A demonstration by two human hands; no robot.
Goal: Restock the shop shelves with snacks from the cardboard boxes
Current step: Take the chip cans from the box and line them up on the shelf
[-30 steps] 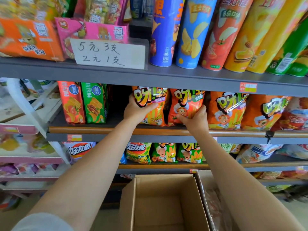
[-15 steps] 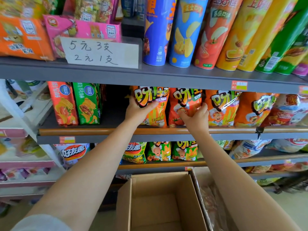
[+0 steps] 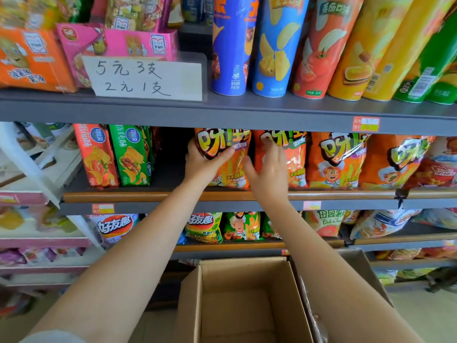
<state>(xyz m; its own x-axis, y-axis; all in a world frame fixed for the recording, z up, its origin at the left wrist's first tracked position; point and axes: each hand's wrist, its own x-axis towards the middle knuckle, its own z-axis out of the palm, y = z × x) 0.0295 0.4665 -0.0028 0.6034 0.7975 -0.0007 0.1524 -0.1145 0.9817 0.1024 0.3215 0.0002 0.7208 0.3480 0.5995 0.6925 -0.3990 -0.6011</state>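
1. Head view: the grey middle shelf with its wooden front rail runs across the frame and serves as the landmark.
2. Below that shelf, nearest the camera, an open cardboard box stands on the floor; a second cardboard box touches its right side.
3. Above the shelf, tall crisp tubes stand in a row on the upper shelf, with a handwritten price card to their left.
4. On the shelf, a row of orange snack bags stands upright; a red bag and a green bag stand well to their left.
5. The leftmost orange snack bag stands on the shelf behind the rail, touching the second orange snack bag.
6. The left hand grasps the leftmost bag, thumb across its front, fingers wrapped round its left edge.
7. The right hand lies with straight, spread fingers against the front of the second bag, gripping nothing.
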